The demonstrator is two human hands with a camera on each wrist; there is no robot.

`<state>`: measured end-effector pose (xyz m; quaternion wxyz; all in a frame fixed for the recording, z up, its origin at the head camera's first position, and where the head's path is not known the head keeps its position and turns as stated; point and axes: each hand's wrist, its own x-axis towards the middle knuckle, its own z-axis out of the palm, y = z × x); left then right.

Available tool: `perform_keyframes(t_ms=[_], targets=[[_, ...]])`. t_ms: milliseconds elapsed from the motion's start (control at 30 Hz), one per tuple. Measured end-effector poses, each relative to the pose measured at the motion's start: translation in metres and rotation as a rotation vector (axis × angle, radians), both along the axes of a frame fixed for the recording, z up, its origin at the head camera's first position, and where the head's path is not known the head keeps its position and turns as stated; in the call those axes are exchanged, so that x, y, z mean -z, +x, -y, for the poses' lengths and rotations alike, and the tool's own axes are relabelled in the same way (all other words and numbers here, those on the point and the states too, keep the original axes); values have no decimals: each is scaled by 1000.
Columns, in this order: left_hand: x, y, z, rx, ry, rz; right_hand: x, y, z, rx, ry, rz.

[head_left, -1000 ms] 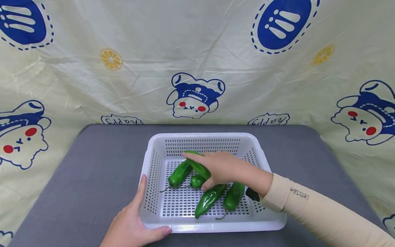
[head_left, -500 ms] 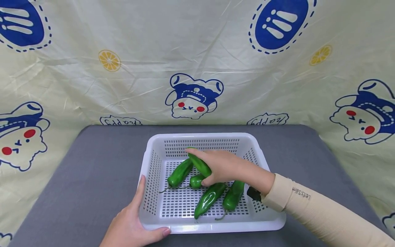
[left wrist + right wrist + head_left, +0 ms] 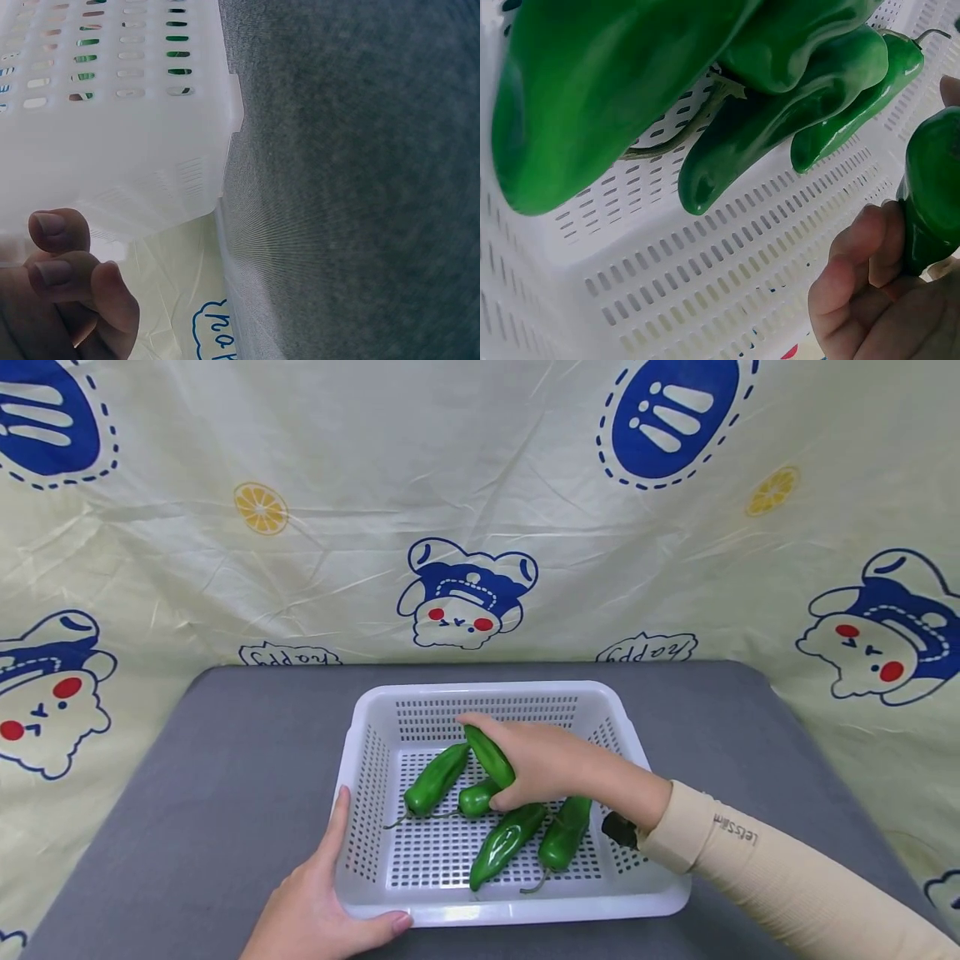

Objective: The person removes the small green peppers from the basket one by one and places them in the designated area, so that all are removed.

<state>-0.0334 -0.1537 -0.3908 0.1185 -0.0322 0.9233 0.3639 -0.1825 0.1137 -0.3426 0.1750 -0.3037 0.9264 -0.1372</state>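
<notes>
In the head view a white plastic basket with slotted walls holds several green peppers. My left hand grips its near left corner, thumb on the front rim and a finger along the left rim; other fingers curl beside the outer wall in the left wrist view. Inside the basket, my right hand holds a green pepper, also seen as a glossy pepper in the right wrist view. Below that hand, a pepper is partly hidden. Another pepper lies to its left.
Nearer the front of the basket lie a shiny pepper and a stemmed pepper. The basket stands on a grey cloth-covered table. Behind hangs a printed cream curtain, wrapping round both sides.
My right hand has shifted slightly right with its pepper, which has turned and drawn away from the pepper on the left. The left hand keeps its grip; the head view has shifted slightly.
</notes>
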Motion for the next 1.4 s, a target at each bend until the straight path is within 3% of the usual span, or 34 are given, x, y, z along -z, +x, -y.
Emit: perform_keyframes(t_ms=[267, 900, 1400], targets=[[0, -1, 1, -3, 0, 47, -3, -1, -6, 18, -19, 6], [0, 0, 0, 4, -37, -10, -42, 6, -44, 96, -45, 6], [-1, 1, 0, 10, -41, -16, -64, 15, -98, 248, -53, -22]])
